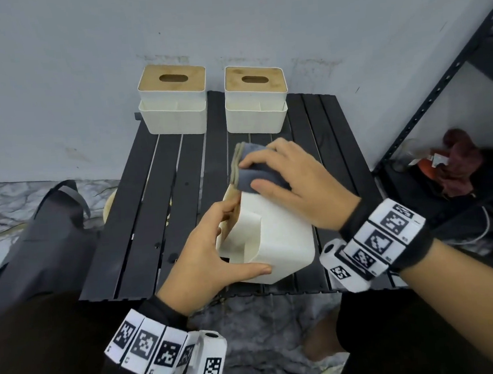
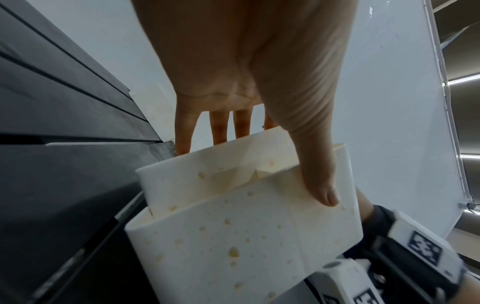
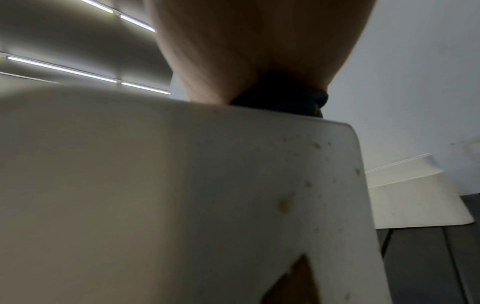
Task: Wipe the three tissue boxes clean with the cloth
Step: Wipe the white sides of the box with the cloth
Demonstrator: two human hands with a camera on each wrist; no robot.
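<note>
A white tissue box (image 1: 279, 231) lies tipped over at the front of the black slatted table (image 1: 157, 200), with brown spots on its plastic (image 2: 233, 236). My left hand (image 1: 238, 241) grips it, thumb (image 2: 317, 174) on the near face and fingers behind on the wooden lid side. My right hand (image 1: 253, 175) holds a folded grey cloth (image 1: 252, 153) and presses it on the box's far upper edge. In the right wrist view the cloth (image 3: 285, 96) peeks out under the palm above the box (image 3: 182, 185). Two more tissue boxes (image 1: 172, 103) (image 1: 255, 102) stand upright at the back.
A grey wall rises right behind the table. A black bag (image 1: 43, 234) leans at the table's left side. A dark metal shelf (image 1: 440, 95) stands at the right, with a red cloth bundle (image 1: 461, 165) on it. The floor below is marbled.
</note>
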